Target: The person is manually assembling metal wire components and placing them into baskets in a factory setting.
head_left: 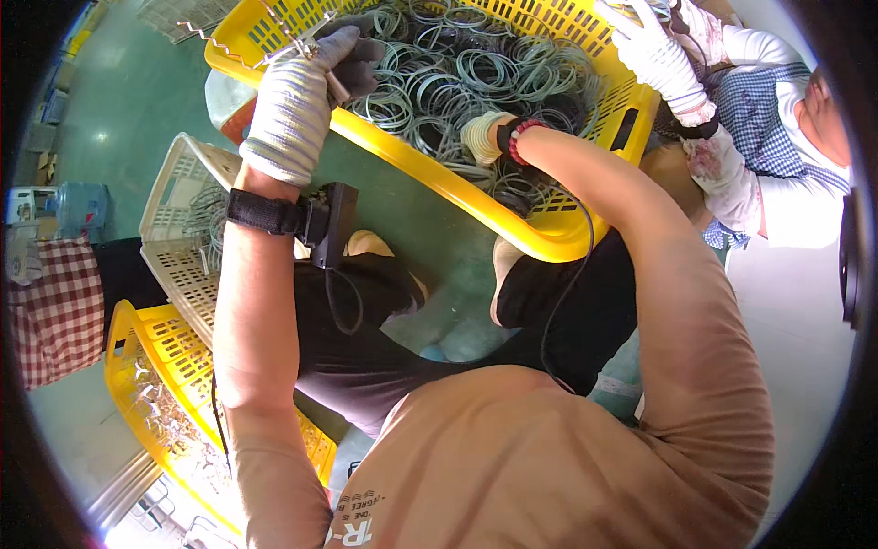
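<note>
My left hand [294, 119], in a striped knit glove with dark grey fingers, is closed around a small metal fitting [337, 88] at the near left corner of a yellow crate [430, 188]. Thin metal stems and a wavy wire [218, 46] stick out past the fingers; the part's exact kind does not show. Loose metal wire rings [476, 69] heap up inside the crate. Down among them reaches my right hand [482, 137], also gloved. Its fingers are hidden by the glove back and the rings, so any grip there does not show.
At the right, a co-worker's gloved hand [654, 69] is by the crate's edge. A white basket [178, 229] with wire rings stands left of my forearm. Below it, another yellow crate [183, 352] holds small metal parts. A blue water jug [82, 210] sits far left.
</note>
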A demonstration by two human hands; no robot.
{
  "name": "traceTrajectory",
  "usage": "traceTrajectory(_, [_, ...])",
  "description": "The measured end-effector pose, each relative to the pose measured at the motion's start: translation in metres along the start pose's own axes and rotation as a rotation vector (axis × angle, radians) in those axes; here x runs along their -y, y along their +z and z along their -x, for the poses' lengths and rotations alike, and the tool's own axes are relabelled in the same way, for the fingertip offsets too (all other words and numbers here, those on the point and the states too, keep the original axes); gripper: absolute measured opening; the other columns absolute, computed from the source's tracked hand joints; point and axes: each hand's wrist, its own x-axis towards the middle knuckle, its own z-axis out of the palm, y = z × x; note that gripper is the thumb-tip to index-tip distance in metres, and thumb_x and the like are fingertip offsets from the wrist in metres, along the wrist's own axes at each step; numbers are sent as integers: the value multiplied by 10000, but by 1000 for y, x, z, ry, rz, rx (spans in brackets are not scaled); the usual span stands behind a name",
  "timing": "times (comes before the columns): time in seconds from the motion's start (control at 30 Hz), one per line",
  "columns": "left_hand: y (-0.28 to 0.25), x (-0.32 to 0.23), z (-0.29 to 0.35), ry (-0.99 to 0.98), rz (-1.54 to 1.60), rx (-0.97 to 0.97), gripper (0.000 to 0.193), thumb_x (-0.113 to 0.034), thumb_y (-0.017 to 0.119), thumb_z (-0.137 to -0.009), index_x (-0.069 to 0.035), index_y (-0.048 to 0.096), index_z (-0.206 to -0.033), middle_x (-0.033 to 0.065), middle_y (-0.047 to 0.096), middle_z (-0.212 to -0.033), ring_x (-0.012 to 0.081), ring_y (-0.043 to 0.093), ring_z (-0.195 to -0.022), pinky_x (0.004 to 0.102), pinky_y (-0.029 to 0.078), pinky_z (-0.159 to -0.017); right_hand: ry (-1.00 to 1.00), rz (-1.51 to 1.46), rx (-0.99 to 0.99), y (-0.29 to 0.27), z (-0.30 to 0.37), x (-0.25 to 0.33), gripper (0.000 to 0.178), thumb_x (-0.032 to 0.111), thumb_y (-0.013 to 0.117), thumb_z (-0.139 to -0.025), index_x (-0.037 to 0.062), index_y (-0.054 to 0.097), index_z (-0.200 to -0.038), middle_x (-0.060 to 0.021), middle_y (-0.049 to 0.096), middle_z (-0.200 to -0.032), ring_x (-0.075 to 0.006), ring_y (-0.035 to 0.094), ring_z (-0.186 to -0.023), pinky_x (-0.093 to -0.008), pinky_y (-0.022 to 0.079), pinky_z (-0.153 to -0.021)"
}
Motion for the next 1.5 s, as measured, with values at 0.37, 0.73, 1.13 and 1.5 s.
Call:
traceTrajectory(0.37, [5, 50, -36, 114, -510, 275, 434, -231, 663, -1025, -44, 609, -1413, 46, 670, -1348, 141, 641, -1183, 291, 534, -970, -128, -709, -655, -61, 128, -80, 284, 235, 573, -981, -19, 693, -938, -146, 673, -794, -173, 531, -715, -383, 502, -721])
traceTrajectory(0.73, [69, 61, -32, -10, -70, 144, 146, -147, 678, -1003, -54, 718, -1109, 3, 695, -875, 117, 621, -739, 279, 523, -675, -598, -2096, -974, -54, 184, -35, 312, 216, 627, -1048, 51, 657, -1312, -39, 731, -1135, -144, 703, -887, -272, 581, -808])
traceTrajectory(1.13, [87, 39, -22, -126, 338, 268, 305, -283, 668, -1019, -130, 654, -1282, -7, 686, -978, 143, 659, -869, 359, 580, -802, 367, -646, -1496, -58, 175, -41, 256, 286, 579, -993, 75, 724, -987, -186, 725, -910, -386, 702, -856, -509, 538, -754])
traceTrajectory(1.5, [69, 42, -30, -98, 492, 186, 347, -59, 663, -1000, -76, 641, -1346, 30, 693, -1205, 146, 670, -1059, 317, 548, -965, 37, -1019, -1452, -82, 203, -11, 333, 382, 777, -866, 80, 756, -1004, -125, 745, -905, -322, 707, -816, -385, 560, -763])
